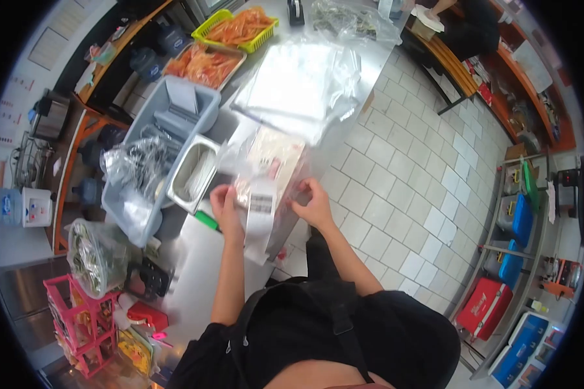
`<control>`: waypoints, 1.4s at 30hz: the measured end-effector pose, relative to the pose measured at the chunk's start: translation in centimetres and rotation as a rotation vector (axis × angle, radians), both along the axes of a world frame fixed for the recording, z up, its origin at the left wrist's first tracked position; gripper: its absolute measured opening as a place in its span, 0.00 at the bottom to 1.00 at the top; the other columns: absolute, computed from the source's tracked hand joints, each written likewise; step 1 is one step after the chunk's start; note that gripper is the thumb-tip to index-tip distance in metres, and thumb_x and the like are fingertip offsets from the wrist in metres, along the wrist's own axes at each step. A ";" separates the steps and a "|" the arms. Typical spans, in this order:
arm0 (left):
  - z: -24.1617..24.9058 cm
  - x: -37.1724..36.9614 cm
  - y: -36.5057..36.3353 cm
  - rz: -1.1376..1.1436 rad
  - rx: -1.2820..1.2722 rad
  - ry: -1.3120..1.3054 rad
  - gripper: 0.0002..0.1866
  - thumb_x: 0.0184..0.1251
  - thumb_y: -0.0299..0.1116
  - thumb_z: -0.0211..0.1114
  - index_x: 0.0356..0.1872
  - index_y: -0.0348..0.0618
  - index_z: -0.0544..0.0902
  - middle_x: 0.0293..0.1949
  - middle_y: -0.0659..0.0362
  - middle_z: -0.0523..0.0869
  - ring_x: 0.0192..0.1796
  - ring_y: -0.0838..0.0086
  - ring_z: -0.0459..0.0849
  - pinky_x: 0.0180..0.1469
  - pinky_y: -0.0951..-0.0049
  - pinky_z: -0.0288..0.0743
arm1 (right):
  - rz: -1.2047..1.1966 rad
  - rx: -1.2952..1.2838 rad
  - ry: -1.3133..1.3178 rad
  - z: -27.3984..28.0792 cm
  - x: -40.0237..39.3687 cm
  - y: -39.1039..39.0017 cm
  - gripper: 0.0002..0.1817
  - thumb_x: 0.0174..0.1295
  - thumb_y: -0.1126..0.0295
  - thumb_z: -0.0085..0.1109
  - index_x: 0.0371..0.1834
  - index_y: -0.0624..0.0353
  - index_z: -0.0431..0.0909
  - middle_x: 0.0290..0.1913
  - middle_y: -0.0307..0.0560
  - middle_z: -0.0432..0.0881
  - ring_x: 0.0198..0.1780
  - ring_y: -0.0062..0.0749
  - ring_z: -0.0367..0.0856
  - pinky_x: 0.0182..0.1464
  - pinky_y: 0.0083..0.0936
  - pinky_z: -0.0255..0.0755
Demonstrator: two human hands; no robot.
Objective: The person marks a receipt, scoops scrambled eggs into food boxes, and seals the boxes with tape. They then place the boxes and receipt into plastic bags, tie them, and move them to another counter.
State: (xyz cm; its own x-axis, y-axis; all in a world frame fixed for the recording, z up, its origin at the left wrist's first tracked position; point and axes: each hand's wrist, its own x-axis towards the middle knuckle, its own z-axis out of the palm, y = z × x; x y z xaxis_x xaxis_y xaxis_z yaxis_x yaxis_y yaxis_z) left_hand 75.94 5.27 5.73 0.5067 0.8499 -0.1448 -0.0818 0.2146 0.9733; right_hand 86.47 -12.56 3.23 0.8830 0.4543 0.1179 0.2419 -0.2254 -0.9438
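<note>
A clear plastic bag (291, 170) with pale, flat contents and some reddish marks lies at the edge of the metal counter. A white strip with a printed label (261, 206) runs down its near end. My left hand (227, 209) is closed at the bag's left side, thumb and fingers pinching the plastic. On the right side, my right hand (313, 205) pinches the bag's edge between thumb and fingers. Just left of the bag stands a steel container (194, 174) with thin white strips inside. A green object (207, 220) lies beside my left hand.
A stack of clear plastic bags (292, 81) covers the counter beyond. Grey tub (211, 97), orange-filled tray (204, 65) and yellow basket (235, 31) stand at left. A pink rack (78, 324) is near left. Tiled floor (396, 175) lies right; another person's hand (441, 6) shows far off.
</note>
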 end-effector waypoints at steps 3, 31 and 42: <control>-0.6 -0.5 0.6 -0.050 -0.002 0.028 0.12 0.67 0.36 0.57 0.47 0.41 0.73 0.43 0.62 0.75 0.45 0.78 0.73 0.50 0.79 0.65 | 0.055 0.129 -0.382 7.6 4.1 3.5 0.21 0.40 0.58 0.70 0.38 0.53 0.77 0.49 0.45 0.75 0.50 0.40 0.70 0.54 0.38 0.61; -4.7 15.1 -4.1 -0.427 1.127 0.617 0.21 0.50 0.43 0.68 0.44 0.46 0.76 0.49 0.55 0.73 0.52 0.60 0.71 0.52 0.59 0.63 | -0.319 0.265 -0.149 18.3 51.2 -5.0 0.23 0.66 0.52 0.46 0.32 0.65 0.77 0.30 0.40 0.77 0.33 0.23 0.71 0.37 0.26 0.65; -5.1 15.3 -3.5 -0.400 1.057 0.601 0.16 0.46 0.41 0.70 0.32 0.46 0.77 0.46 0.57 0.76 0.49 0.61 0.74 0.50 0.61 0.65 | -0.371 -0.696 -0.193 8.4 71.8 13.8 0.25 0.60 0.53 0.49 0.60 0.46 0.69 0.64 0.52 0.66 0.64 0.57 0.64 0.55 0.75 0.52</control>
State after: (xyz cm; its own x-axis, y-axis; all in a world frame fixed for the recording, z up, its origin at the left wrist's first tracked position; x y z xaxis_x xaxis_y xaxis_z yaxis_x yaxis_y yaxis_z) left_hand 91.22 1.75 0.64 0.8429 0.4953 0.2103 0.3192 -0.7748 0.5457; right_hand 158.27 1.20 11.62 0.9836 0.1608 0.0817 0.1799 -0.8430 -0.5070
